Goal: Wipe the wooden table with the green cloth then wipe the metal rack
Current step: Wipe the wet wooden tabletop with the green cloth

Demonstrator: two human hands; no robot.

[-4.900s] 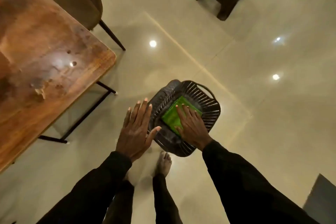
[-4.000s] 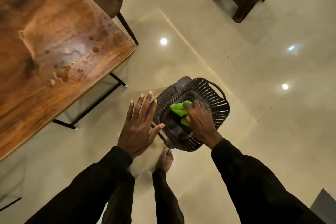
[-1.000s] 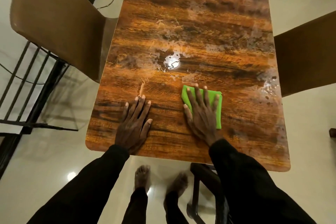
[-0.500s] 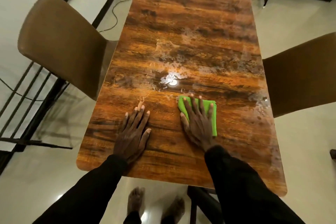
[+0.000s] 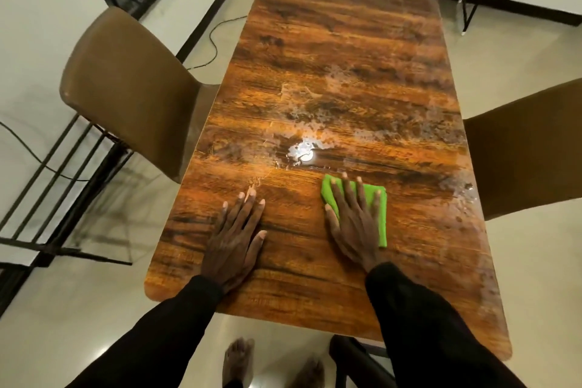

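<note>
Head view: wet-streaked wooden table [image 5: 330,50] btwn brown chairs [image 5: 126,85], tiled floor [image 5: 78,309].

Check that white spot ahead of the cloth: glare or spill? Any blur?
Head view: the white spot looks like lamp glare on the wet wooden table; green cloth and right hand are sharp; black bars at left are motion-smeared; wide-angle lens bows the table edges.

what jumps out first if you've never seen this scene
The bright green cloth stands out, pressed flat under the right hand on the near half of the table. Just beyond it a wet smear glares with reflected light. The left hand rests flat on bare wood to the cloth's left.
</note>
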